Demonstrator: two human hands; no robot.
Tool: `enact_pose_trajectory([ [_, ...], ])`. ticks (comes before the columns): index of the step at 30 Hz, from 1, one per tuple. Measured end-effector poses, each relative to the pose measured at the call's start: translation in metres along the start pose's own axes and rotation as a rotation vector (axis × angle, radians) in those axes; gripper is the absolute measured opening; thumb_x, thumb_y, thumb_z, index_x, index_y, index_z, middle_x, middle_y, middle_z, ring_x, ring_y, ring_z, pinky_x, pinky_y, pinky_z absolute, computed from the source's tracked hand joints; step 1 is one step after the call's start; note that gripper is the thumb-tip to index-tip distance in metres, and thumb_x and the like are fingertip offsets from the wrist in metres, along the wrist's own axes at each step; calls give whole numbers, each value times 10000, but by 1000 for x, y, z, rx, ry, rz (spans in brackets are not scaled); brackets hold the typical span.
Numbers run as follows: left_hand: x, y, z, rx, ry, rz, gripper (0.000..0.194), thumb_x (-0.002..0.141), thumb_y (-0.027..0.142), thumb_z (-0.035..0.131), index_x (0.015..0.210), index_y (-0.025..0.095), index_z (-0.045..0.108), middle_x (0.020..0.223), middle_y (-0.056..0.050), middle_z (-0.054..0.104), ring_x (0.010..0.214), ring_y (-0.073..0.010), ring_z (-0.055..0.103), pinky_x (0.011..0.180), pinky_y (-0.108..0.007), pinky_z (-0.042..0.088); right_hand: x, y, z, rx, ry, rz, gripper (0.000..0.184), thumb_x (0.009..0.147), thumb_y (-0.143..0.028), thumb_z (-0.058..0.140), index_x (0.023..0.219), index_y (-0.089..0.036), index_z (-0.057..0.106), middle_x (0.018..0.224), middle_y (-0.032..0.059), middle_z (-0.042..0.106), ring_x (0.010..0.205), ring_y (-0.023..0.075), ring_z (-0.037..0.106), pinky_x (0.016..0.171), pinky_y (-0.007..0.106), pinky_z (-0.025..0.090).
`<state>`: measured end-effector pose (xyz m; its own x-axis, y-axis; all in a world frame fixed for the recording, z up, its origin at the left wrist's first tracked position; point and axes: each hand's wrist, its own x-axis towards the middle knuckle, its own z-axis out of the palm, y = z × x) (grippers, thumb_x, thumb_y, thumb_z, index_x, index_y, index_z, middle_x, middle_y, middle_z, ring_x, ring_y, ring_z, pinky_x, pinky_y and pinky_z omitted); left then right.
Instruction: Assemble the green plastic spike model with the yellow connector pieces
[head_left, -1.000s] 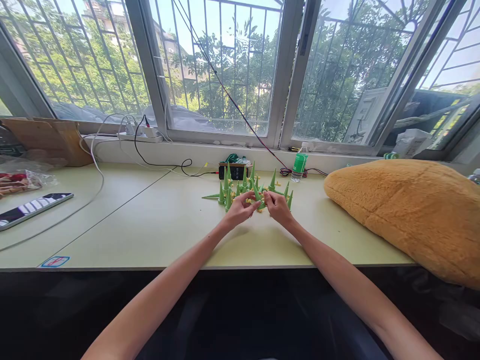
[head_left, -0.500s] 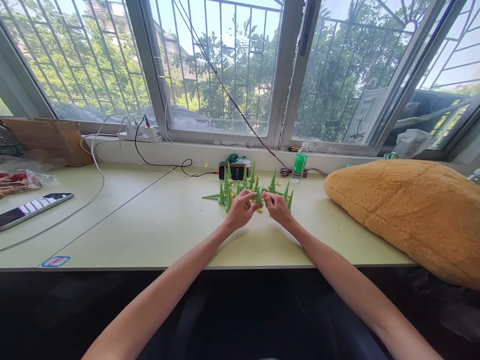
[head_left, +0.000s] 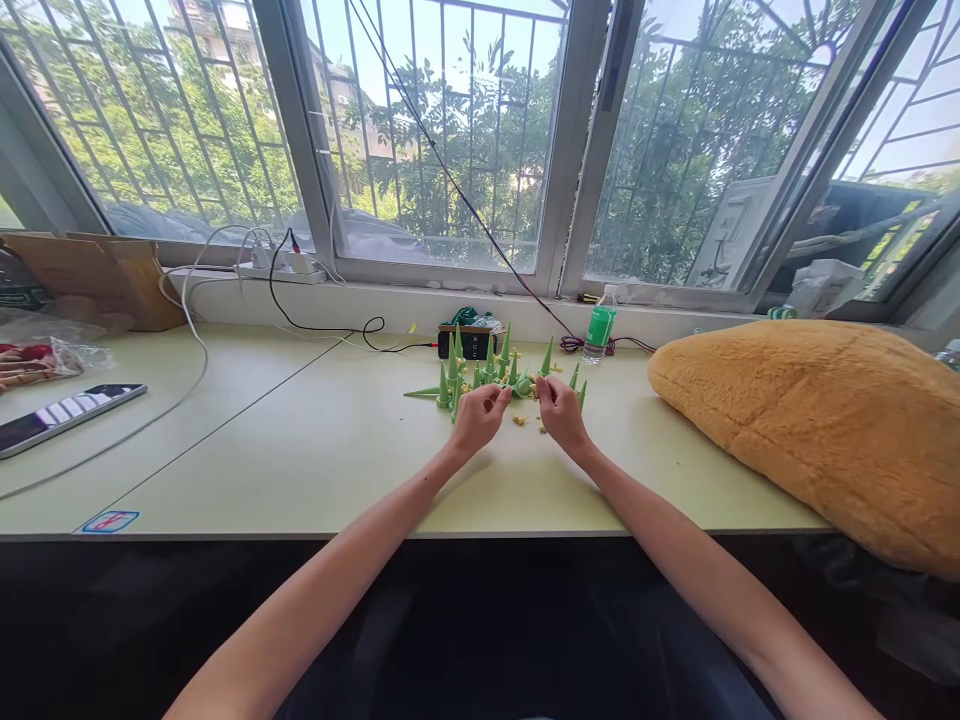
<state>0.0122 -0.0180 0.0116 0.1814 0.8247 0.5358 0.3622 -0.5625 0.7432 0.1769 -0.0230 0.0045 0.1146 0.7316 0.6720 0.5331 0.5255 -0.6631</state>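
A cluster of small green cones (head_left: 501, 368) and tiny yellow pieces (head_left: 519, 420) lies on the pale green desk (head_left: 315, 450) near the window sill. My left hand (head_left: 478, 417) hovers just in front of the cluster with its fingers curled into a pinch. My right hand (head_left: 559, 411) is a little apart to the right, fingertips also pinched. What either pinch holds is too small to make out. A green cone (head_left: 523, 385) lies between the two hands.
A big orange plush cushion (head_left: 817, 420) fills the right of the desk. A green bottle (head_left: 600, 334) and a small black box (head_left: 466, 342) stand by the sill. A phone (head_left: 64, 415), cables (head_left: 195, 340), a plastic bag and a cardboard box (head_left: 97, 275) sit at left.
Both hands were together on one green cone; now they have drawn apart and lifted slightly, and that cone lies in the cluster between them.
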Motion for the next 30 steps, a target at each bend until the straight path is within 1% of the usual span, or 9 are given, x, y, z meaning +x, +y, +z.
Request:
enact_pose_trajectory([
  [3, 1, 3, -1, -144, -179, -210, 674, 846, 703, 393, 556, 138, 618, 502, -42, 531, 434, -91, 419, 441, -224, 322, -1, 0, 0, 6, -37, -19, 441, 956, -526, 364, 642, -216, 367, 561, -30, 392, 524, 122, 336, 527, 262, 281],
  [6, 1, 5, -2, -306, -341, -362, 754, 795, 785, 372, 583, 115, 646, 534, -67, 566, 406, -83, 418, 389, -223, 286, -2, 0, 2, 12, -116, -51, 435, 955, -521, 367, 647, -214, 380, 565, -30, 403, 524, 121, 345, 530, 259, 282],
  [9, 1, 6, -2, -376, -379, -407, 748, 754, 800, 430, 666, 97, 672, 626, -86, 611, 425, -80, 435, 378, -219, 286, -2, 0, 3, 29, -159, -69, 433, 955, -519, 357, 653, -211, 392, 579, -24, 434, 527, 120, 359, 533, 258, 291],
  [13, 1, 4, -3, -411, -405, -418, 720, 737, 790, 478, 728, 93, 660, 719, -105, 642, 461, -77, 453, 390, -211, 305, -3, 0, 2, 24, -166, -62, 442, 950, -529, 355, 648, -209, 396, 583, -19, 455, 528, 119, 371, 535, 257, 296],
  [16, 0, 5, -4, -394, -408, -389, 661, 749, 758, 506, 726, 109, 628, 663, -81, 618, 456, -79, 452, 396, -212, 307, -2, -1, 1, 16, -177, -48, 452, 948, -534, 353, 642, -207, 412, 579, -15, 472, 522, 120, 388, 531, 257, 301],
  [20, -2, 7, -5, -257, -343, -238, 520, 765, 669, 575, 704, 153, 568, 495, 14, 484, 416, -75, 411, 420, -217, 302, -1, -1, 1, 10, -182, -43, 462, 949, -531, 345, 627, -208, 419, 567, -5, 486, 516, 126, 408, 524, 265, 300],
  [22, -2, 6, -4, -196, -277, -151, 460, 752, 614, 623, 697, 164, 545, 537, 19, 503, 442, -72, 419, 435, -215, 304, -1, 0, 1, 17, -192, -31, 467, 951, -528, 340, 615, -211, 412, 548, -4, 479, 504, 129, 408, 518, 270, 295],
  [25, -2, 3, -2, -145, -209, -46, 390, 740, 542, 662, 734, 164, 568, 708, -5, 584, 505, -67, 446, 468, -212, 339, -1, 0, 2, 34, -207, -7, 476, 950, -531, 342, 595, -217, 393, 518, -4, 458, 497, 135, 412, 510, 274, 292],
  [30, 0, -3, 0, -92, -150, 33, 299, 789, 460, 631, 866, 171, 628, 834, -25, 615, 570, -75, 479, 551, -215, 398, -1, 0, 2, 66, -203, 11, 473, 949, -547, 346, 613, -219, 406, 520, -7, 450, 502, 137, 410, 507, 269, 298],
])
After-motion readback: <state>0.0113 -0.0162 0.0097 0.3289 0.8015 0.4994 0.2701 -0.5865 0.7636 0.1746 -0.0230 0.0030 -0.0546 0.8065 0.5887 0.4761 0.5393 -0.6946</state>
